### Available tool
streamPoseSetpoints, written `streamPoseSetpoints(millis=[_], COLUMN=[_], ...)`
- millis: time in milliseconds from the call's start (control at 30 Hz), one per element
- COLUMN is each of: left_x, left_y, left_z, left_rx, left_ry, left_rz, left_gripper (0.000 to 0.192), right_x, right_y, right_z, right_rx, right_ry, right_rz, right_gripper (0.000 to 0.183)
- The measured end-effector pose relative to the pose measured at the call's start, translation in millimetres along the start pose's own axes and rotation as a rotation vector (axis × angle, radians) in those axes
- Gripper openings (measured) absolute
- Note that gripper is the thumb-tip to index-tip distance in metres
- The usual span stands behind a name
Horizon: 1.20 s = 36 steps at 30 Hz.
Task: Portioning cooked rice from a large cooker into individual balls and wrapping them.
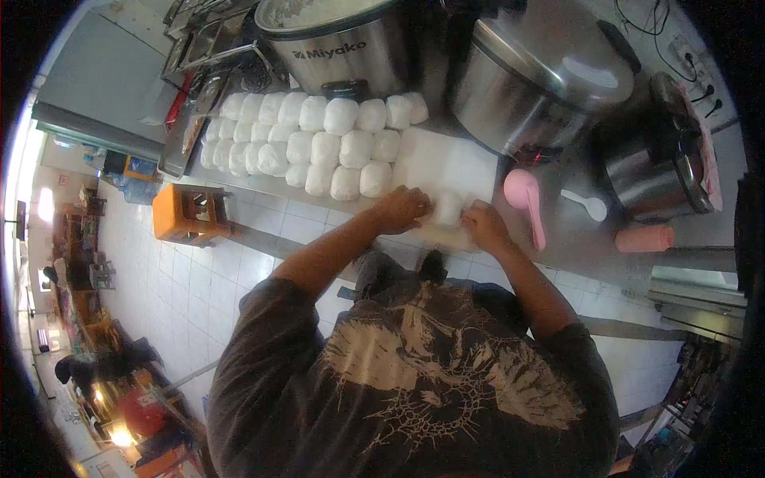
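A small white mound (447, 207), seemingly rice, rests on a sheet of white paper (439, 234) at the near edge of the steel counter. On its left side my left hand (405, 210) has its fingers curled onto the sheet. My right hand (485, 226) pinches the paper on the other side. Motion blur softens the sheet's folds. Just beyond lies a flat stack of white paper (448, 158). Rows of rounded white wrapped packets (324, 149) are packed together to the left, reaching close to my left hand.
Behind the packets stands a large open Miyako rice cooker (340, 60) with rice inside. A lidded steel cooker (532, 83) and a smaller pot (654, 170) stand right. Nearby lie a pink scoop (523, 190), a white spoon (591, 206) and a pink roll (644, 239). An orange stool (186, 214) is left.
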<state>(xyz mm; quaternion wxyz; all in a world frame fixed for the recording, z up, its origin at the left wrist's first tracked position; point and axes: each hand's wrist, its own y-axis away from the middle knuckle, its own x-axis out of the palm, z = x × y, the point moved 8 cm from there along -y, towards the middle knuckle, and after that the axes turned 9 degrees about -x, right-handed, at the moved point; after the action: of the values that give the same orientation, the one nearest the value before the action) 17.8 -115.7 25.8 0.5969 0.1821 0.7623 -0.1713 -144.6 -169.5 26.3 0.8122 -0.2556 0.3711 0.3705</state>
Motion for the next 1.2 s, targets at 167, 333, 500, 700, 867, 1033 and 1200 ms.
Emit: streamPoseSetpoints(millis=[167,333,500,700,867,1033,1200], left_x=[5.8,8.8,15.7,0.2,11.6,-24.7,-25.7], left_y=[-10.0,-28.5,-32.5,-22.5,2.1,15.3,32.3], left_z=[5.1,23.0,20.0,12.7,12.7,-8.0,11.9], left_rx=[-0.026,-0.400,-0.661,-0.638,-0.519,-0.614,-0.817], left_ry=[-0.027,0.153,0.282,0.288,1.299,1.315,1.079], left_rz=[0.143,0.218,0.171,-0.057,0.046,0.028,-0.222], left_gripper=[0.023,0.025,0.030,0.019,0.017,0.025,0.025], right_x=[1.8,8.3,18.4,6.9,10.5,-30.1,-29.8], right_y=[-18.8,-25.5,-25.1,-15.0,-4.6,-20.0,-28.8], right_z=[-16.8,-31.4,-31.5,-7.5,19.8,56.0,63.4], right_rx=[0.268,0.331,0.298,0.272,0.314,0.138,0.223], right_ry=[-0.114,-0.014,0.073,-0.154,-1.042,-0.633,-0.504], right_rz=[0.101,0.049,0.057,0.049,0.109,0.033,0.020], right_gripper=[0.017,0.021,0.022,0.017,0.027,0.028,0.023])
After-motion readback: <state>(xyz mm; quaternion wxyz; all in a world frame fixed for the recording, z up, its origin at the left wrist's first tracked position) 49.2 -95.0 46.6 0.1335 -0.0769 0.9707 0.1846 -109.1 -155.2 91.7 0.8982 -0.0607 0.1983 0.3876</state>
